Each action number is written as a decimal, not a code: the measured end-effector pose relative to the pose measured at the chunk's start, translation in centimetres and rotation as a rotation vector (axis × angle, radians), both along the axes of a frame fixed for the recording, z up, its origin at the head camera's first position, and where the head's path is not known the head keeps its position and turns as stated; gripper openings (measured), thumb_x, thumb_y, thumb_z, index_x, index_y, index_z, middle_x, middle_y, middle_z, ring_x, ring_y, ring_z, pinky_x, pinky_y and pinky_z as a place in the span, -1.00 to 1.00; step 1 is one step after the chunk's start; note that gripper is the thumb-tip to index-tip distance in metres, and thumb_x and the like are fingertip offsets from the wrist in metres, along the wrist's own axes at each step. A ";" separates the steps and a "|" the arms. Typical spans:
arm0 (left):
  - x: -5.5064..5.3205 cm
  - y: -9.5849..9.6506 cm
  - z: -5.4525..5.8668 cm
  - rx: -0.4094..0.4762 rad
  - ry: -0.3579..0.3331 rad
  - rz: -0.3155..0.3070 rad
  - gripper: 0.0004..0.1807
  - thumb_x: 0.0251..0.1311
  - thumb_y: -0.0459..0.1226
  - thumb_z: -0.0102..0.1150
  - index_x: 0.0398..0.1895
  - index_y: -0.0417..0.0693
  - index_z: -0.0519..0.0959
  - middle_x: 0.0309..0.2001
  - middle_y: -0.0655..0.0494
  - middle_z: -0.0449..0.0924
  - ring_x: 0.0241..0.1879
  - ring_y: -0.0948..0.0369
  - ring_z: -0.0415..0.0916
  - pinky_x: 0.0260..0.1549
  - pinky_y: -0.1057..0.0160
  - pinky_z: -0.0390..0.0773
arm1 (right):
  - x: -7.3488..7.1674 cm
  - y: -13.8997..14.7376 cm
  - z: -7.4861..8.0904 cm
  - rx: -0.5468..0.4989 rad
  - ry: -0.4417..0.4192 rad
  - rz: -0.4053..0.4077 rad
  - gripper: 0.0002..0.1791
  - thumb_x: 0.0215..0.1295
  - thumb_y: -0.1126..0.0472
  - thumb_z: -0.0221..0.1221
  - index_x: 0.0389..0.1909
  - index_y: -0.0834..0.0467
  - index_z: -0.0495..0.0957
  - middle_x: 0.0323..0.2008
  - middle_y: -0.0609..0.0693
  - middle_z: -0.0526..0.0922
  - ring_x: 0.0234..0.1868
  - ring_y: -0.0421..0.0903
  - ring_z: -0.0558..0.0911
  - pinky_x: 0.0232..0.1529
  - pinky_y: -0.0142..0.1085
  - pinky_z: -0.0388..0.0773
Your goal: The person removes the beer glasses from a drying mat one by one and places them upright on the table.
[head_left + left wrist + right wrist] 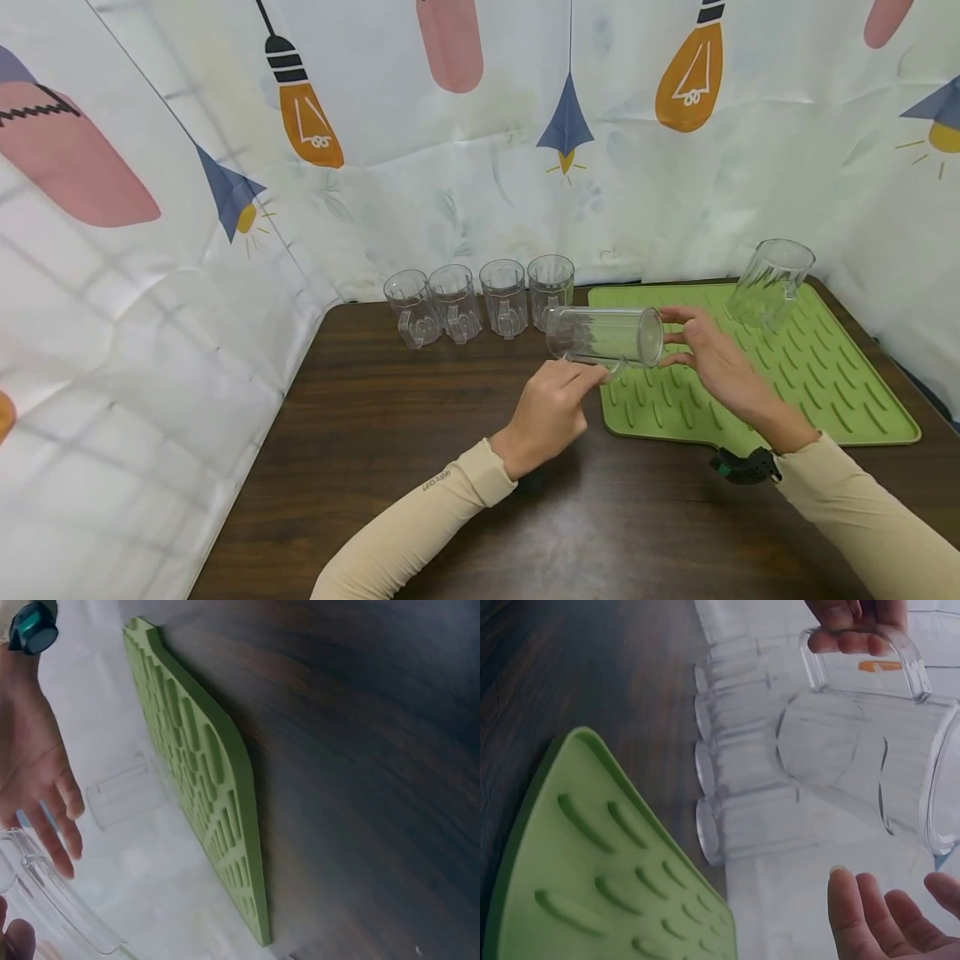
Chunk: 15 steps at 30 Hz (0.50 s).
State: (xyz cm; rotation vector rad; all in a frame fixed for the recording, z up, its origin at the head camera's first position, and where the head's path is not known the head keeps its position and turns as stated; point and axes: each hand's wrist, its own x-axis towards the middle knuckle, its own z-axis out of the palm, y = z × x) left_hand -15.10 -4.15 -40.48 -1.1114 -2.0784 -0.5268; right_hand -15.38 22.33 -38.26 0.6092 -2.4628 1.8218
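Observation:
A clear glass mug [600, 333] is held on its side above the table, beside the near-left part of the green mat [660, 408]. My left hand [547, 412] grips the mug's handle [915, 671], which points down toward me. At the mug's right end, my right hand [712, 358] has its fingers spread around that end. The right wrist view shows those fingers [847, 907] relaxed, with a gap between them and the glass. Only fingertips of my left hand show in the left wrist view, at the lower left.
Several clear mugs [504, 296] stand in a row at the back of the dark wooden table [360, 450], handles facing me. Another mug [768, 287] stands on the mat's far right. A patterned curtain [420, 200] hangs behind and along the left side.

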 end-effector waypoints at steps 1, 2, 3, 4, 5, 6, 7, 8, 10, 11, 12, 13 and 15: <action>0.0 0.0 0.0 -0.011 0.023 0.009 -0.35 -0.30 -0.66 0.01 -0.11 0.01 0.72 -0.21 0.26 0.80 -0.16 0.33 0.71 -0.15 0.39 0.65 | 0.0 -0.2 -0.1 -0.014 -0.014 -0.001 -0.37 0.73 -0.06 -0.41 0.55 0.27 0.07 0.40 0.02 0.22 0.19 -0.39 0.47 0.00 -0.52 0.63; 0.0 0.0 0.0 -0.022 0.045 0.017 -0.35 -0.31 -0.65 0.01 -0.11 0.01 0.72 -0.21 0.26 0.79 -0.17 0.33 0.70 -0.15 0.39 0.65 | -0.1 -0.3 -0.1 -0.029 -0.032 0.001 -0.37 0.73 -0.06 -0.40 0.55 0.28 0.06 0.43 0.09 0.20 0.19 -0.40 0.46 0.00 -0.53 0.62; 0.0 0.1 0.1 -0.032 0.062 0.023 -0.36 -0.32 -0.64 0.01 -0.11 0.01 0.72 -0.22 0.26 0.79 -0.18 0.32 0.70 -0.16 0.38 0.65 | -0.1 -0.5 -0.1 -0.045 -0.050 0.003 -0.36 0.73 -0.07 -0.39 0.56 0.29 0.04 0.45 0.17 0.17 0.20 -0.40 0.46 0.00 -0.53 0.62; 0.0 0.1 0.1 -0.042 0.078 0.026 -0.36 -0.31 -0.64 0.00 -0.11 0.01 0.72 -0.22 0.25 0.78 -0.19 0.31 0.70 -0.15 0.37 0.65 | -0.1 -0.7 -0.2 -0.056 -0.066 0.000 -0.35 0.73 -0.07 -0.39 0.56 0.30 0.02 0.46 0.24 0.15 0.20 -0.42 0.46 0.01 -0.55 0.61; 0.0 0.1 0.1 -0.054 0.098 0.029 -0.36 -0.29 -0.63 -0.03 -0.11 0.00 0.72 -0.22 0.24 0.78 -0.20 0.31 0.70 -0.15 0.37 0.65 | -0.1 -0.8 -0.2 -0.064 -0.078 0.000 -0.32 0.72 -0.09 -0.38 0.57 0.32 -0.01 0.48 0.30 0.11 0.20 -0.43 0.45 0.01 -0.57 0.60; 0.1 0.1 0.2 -0.066 0.114 0.033 -0.37 -0.25 -0.63 -0.05 -0.11 0.00 0.72 -0.22 0.23 0.77 -0.20 0.30 0.70 -0.15 0.36 0.65 | -0.1 -0.9 -0.2 -0.077 -0.090 0.003 -0.31 0.72 -0.09 -0.38 0.57 0.33 -0.04 0.48 0.33 0.08 0.21 -0.44 0.43 0.03 -0.60 0.58; 0.1 0.2 0.2 -0.081 0.135 0.037 -0.39 -0.20 -0.62 -0.08 -0.10 -0.01 0.72 -0.22 0.22 0.76 -0.22 0.29 0.70 -0.15 0.35 0.65 | -0.1 -1.1 -0.3 -0.090 -0.099 0.004 -0.30 0.72 -0.10 -0.38 0.57 0.33 -0.06 0.48 0.33 0.08 0.21 -0.45 0.42 0.05 -0.62 0.56; 0.1 0.2 0.2 -0.095 0.152 0.040 -0.42 -0.12 -0.61 -0.11 -0.10 -0.01 0.72 -0.22 0.21 0.76 -0.23 0.28 0.69 -0.16 0.35 0.65 | -0.1 -1.2 -0.4 -0.108 -0.105 0.008 -0.31 0.72 -0.10 -0.37 0.57 0.33 -0.06 0.47 0.32 0.09 0.21 -0.44 0.42 0.06 -0.63 0.55; 0.1 0.3 0.1 -0.121 0.189 0.047 -0.49 0.06 -0.59 -0.13 -0.11 -0.02 0.71 -0.23 0.20 0.75 -0.25 0.28 0.68 -0.18 0.34 0.64 | 0.0 -1.4 -0.6 -0.145 -0.101 0.016 -0.35 0.72 -0.09 -0.36 0.54 0.29 0.00 0.43 0.18 0.17 0.22 -0.44 0.43 0.10 -0.65 0.54; 0.1 0.3 0.0 -0.134 0.212 0.051 -0.53 0.14 -0.57 -0.13 -0.12 -0.02 0.71 -0.24 0.20 0.74 -0.25 0.27 0.67 -0.19 0.34 0.64 | 0.0 -1.5 -0.6 -0.166 -0.095 0.024 -0.38 0.72 -0.08 -0.35 0.53 0.26 0.04 0.41 0.09 0.22 0.23 -0.43 0.43 0.11 -0.65 0.53; 0.1 0.4 -0.1 -0.146 0.230 0.055 -0.57 0.22 -0.56 -0.12 -0.13 -0.03 0.70 -0.24 0.20 0.74 -0.26 0.27 0.67 -0.20 0.34 0.64 | 0.0 -1.6 -0.7 -0.188 -0.088 0.031 -0.43 0.72 -0.06 -0.34 0.51 0.22 0.08 0.37 0.00 0.26 0.23 -0.42 0.44 0.12 -0.63 0.54; 0.1 0.4 -0.3 -0.157 0.251 0.060 -0.61 0.28 -0.53 -0.11 -0.13 -0.03 0.70 -0.25 0.20 0.74 -0.27 0.27 0.66 -0.21 0.34 0.63 | 0.0 -1.7 -0.8 -0.204 -0.084 0.034 -0.46 0.72 -0.05 -0.33 0.48 0.19 0.13 0.33 -0.08 0.31 0.24 -0.42 0.45 0.13 -0.63 0.54; 0.1 0.5 -0.5 -0.180 0.292 0.069 -0.68 0.39 -0.48 -0.06 -0.15 -0.03 0.70 -0.25 0.20 0.73 -0.28 0.27 0.65 -0.22 0.34 0.62 | -0.1 -1.8 -0.9 -0.222 -0.088 0.037 -0.50 0.72 -0.06 -0.31 0.46 0.11 0.18 0.29 -0.19 0.34 0.27 -0.45 0.44 0.14 -0.63 0.53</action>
